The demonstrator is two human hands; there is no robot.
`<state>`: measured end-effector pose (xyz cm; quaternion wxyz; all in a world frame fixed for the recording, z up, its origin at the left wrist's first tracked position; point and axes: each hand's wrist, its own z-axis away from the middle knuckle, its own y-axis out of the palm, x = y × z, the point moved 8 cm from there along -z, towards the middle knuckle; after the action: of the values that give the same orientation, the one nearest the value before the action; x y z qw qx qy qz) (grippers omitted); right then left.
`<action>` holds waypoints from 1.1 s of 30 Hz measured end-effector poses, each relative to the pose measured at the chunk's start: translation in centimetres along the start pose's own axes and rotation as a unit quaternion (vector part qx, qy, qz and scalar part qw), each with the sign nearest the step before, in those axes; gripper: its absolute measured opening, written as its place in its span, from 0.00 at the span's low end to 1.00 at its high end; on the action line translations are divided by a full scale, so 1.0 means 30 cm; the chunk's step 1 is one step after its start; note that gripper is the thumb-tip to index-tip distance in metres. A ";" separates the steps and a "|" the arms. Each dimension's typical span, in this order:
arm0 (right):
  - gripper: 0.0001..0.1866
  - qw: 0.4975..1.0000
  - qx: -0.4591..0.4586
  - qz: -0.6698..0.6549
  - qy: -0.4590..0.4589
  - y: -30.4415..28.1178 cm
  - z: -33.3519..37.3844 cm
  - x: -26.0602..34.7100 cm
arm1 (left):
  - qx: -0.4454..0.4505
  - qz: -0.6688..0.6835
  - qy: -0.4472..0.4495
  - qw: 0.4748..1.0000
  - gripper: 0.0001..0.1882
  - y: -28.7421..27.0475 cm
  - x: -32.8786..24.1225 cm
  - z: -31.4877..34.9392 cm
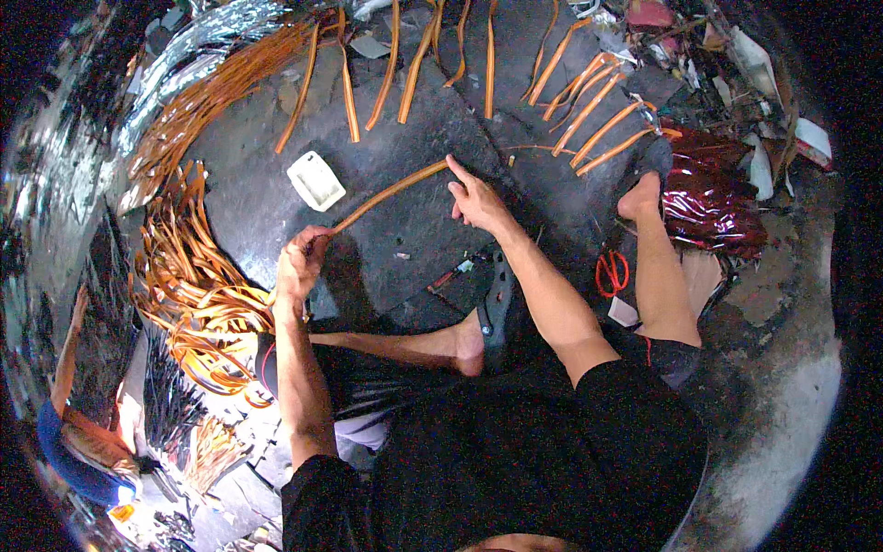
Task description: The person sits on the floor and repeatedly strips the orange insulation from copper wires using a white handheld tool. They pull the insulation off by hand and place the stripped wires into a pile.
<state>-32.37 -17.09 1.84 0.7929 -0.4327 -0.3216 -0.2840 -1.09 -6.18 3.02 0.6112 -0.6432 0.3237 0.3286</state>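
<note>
A long, narrow orange-brown strip (391,193) runs in a slight curve between my two hands above the dark floor sheet. Its near left end is pinched in the closed fingers of my left hand (302,262). At the far right end, one fingertip of my right hand (476,201) touches the strip's tip. The thumb stands apart from that finger, and the other fingers are partly hidden. Just beyond the strip, close to my left hand, lies a small white rectangular dish (315,181). Several similar orange strips (349,101) are laid out in a spread arc farther away.
A heap of orange strips (202,294) lies left of my left arm, with a long bundle (221,83) behind it. Red-handled scissors (612,273) rest between my right arm and right leg. Shiny dark-red sheets (708,193) are at right. Another person's arm (69,350) shows at far left.
</note>
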 end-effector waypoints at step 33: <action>0.24 0.860 -0.071 0.271 -0.427 0.395 -0.073 0.556 | -0.015 -0.051 -0.083 0.995 0.11 0.190 -0.064 -0.091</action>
<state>-12.62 -16.36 7.56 0.5904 -0.6367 -0.4780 0.1327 -6.80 -9.13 1.43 0.6420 -0.6386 0.2341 0.3539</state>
